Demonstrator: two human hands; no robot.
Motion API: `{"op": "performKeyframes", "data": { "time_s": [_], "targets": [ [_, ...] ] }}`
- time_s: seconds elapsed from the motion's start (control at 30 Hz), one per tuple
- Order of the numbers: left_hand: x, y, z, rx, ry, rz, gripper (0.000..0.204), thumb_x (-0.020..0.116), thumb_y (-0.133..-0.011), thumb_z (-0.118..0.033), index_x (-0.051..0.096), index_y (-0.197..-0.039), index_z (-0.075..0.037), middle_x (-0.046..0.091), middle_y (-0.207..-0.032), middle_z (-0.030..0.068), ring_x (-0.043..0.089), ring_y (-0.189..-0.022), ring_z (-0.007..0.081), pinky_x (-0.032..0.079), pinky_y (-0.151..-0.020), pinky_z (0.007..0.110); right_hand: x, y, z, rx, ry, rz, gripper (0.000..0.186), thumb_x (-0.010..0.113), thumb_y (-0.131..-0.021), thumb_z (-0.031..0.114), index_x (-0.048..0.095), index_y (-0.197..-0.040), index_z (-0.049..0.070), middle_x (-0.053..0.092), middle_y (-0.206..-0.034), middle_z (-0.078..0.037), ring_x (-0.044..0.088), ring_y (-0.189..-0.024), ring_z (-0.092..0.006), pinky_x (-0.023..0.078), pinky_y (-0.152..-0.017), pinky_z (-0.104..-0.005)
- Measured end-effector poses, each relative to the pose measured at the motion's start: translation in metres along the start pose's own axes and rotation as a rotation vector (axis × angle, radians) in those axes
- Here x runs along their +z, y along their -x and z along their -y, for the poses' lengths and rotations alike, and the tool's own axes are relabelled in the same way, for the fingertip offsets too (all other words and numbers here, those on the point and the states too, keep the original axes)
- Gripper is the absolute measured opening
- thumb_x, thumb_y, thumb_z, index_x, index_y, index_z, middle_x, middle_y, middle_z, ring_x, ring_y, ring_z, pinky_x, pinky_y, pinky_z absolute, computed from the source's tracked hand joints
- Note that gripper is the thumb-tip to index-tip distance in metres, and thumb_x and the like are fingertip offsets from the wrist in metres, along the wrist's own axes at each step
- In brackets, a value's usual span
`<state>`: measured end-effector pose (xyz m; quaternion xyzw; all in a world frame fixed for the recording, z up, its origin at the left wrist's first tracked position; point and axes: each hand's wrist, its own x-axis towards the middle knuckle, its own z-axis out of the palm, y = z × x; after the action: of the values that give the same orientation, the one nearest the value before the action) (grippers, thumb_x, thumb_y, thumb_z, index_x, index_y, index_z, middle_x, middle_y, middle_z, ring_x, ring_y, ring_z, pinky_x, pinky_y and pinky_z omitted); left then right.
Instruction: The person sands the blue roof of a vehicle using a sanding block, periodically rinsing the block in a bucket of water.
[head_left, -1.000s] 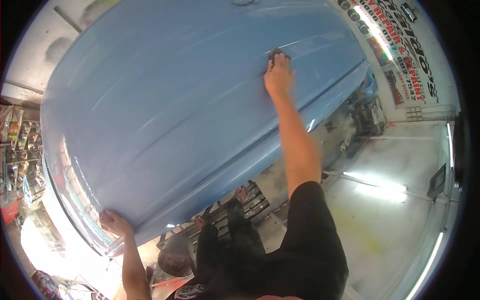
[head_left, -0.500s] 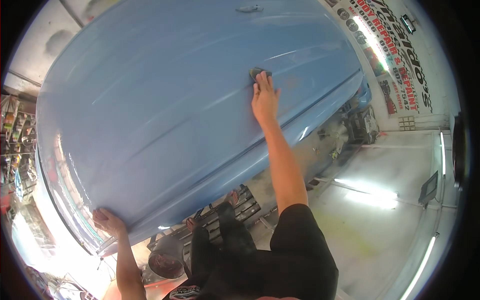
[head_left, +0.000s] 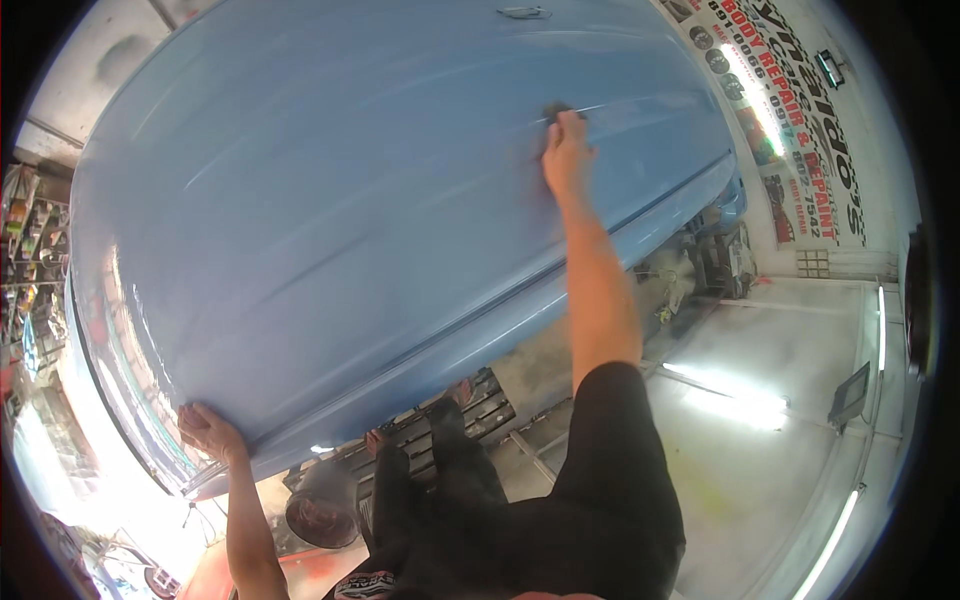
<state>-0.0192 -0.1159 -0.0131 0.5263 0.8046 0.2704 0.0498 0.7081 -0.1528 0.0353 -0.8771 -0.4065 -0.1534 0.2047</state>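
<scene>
The right hand (head_left: pixel 569 160) clasps a dark pad (head_left: pixel 555 109), likely light and best held across its back, on the blue car roof (head_left: pixel 350 200); whether the left hand (head_left: pixel 213 436) grips, I cannot tell.

Your right hand (head_left: pixel 568 160) is blurred and hides part of the dark pad (head_left: pixel 555 108), blurred too. Whether your left hand (head_left: pixel 210 433) grips anything is unclear. The upper edge cuts off the blue panel (head_left: pixel 350 200); the shelf goods (head_left: pixel 38 265) are too small to tell.
</scene>
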Motion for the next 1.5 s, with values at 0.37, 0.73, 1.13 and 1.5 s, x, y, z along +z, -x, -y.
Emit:
{"op": "performKeyframes", "data": {
  "time_s": [0.37, 0.73, 1.13, 1.5],
  "targets": [
    [0.009, -0.006, -0.009, 0.101, -0.033, -0.103, 0.042, 0.068, -0.097, -0.030, 0.061, -0.132, -0.008, 0.058, -0.135, 0.0175, 0.050, -0.132, 0.0370, 0.041, -0.113, 0.048, 0.002, 0.210, 0.339, -0.616, -0.397, 0.243, 0.044, 0.060, -0.103, 0.024, 0.058, -0.145, 0.009, 0.050, -0.157, -0.014, 0.040, -0.149, -0.0361, 0.027, -0.117, -0.0692],
    [-0.012, 0.010, -0.021, 0.069, -0.013, -0.184, 0.044, 0.068, -0.096, -0.035, 0.060, -0.133, -0.012, 0.058, -0.135, 0.0197, 0.051, -0.131, 0.0403, 0.041, -0.110, 0.053, -0.005, 0.177, 0.282, -0.600, -0.364, 0.136, 0.039, 0.059, -0.102, 0.020, 0.062, -0.140, 0.008, 0.058, -0.150, -0.011, 0.047, -0.144, -0.0361, 0.028, -0.112, -0.0639],
    [-0.012, 0.007, -0.032, 0.006, 0.036, -0.113, 0.047, 0.071, -0.092, -0.034, 0.059, -0.133, -0.014, 0.052, -0.141, 0.0211, 0.045, -0.136, 0.0439, 0.036, -0.113, 0.056, 0.002, 0.204, 0.346, -0.870, -0.375, 0.271, 0.045, 0.062, -0.100, 0.028, 0.060, -0.142, 0.012, 0.054, -0.154, -0.008, 0.045, -0.145, -0.0299, 0.031, -0.112, -0.0704],
    [-0.017, 0.007, -0.023, 0.015, 0.018, -0.143, 0.046, 0.070, -0.094, -0.031, 0.059, -0.134, -0.012, 0.055, -0.138, 0.0218, 0.046, -0.135, 0.0431, 0.036, -0.113, 0.055, -0.007, 0.231, 0.397, -0.999, -0.402, 0.325, 0.044, 0.065, -0.098, 0.027, 0.063, -0.139, 0.009, 0.056, -0.151, -0.010, 0.047, -0.142, -0.0350, 0.032, -0.109, -0.0731]
  ]
}}
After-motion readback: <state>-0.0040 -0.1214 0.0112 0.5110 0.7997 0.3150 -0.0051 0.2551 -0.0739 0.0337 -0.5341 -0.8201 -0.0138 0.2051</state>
